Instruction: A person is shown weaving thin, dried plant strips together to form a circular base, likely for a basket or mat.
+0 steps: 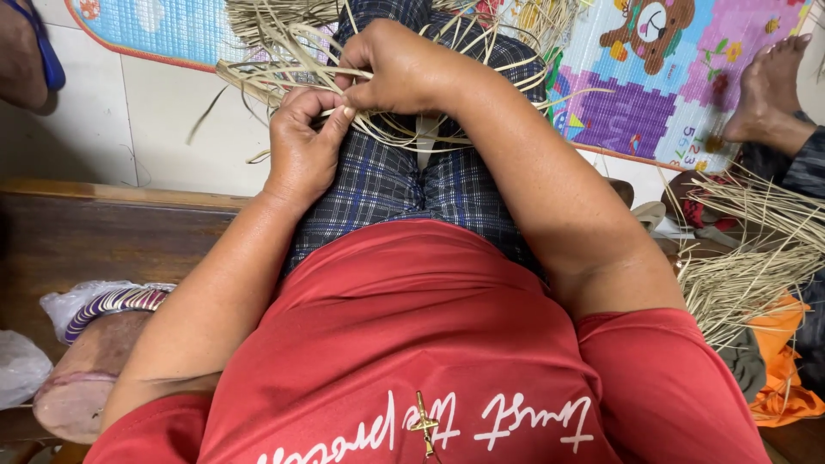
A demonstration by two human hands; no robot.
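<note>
Both hands work on a bundle of pale, dry, flat straw strips [292,51] lying across the person's lap, over dark blue plaid trousers [387,180]. Left hand [302,142] is curled, thumb & forefinger pinching a few strands near the bundle's middle. Right hand [404,69] sits just above it, fingers folded down & pressed together over the same strands; the two hands touch.

The strips look very light, thin & springy, prob. brittle if bent sharply, w/ loose ends fanning out toward the floor. Best held close to the crossing point, where the strands are gathered, not at the free tips.

Around: a colourful foam play mat [636,77] w/ a cartoon bear on the pale tiled floor [172,120], a second heap of straw [748,258] at the right beside orange cloth [782,361], another person's bare foot [765,86] on the mat, a brown wooden bench [103,232] w/ a plastic-bagged striped item [107,301] at the left. The splayed loose strands crowd the hands & could tangle
</note>
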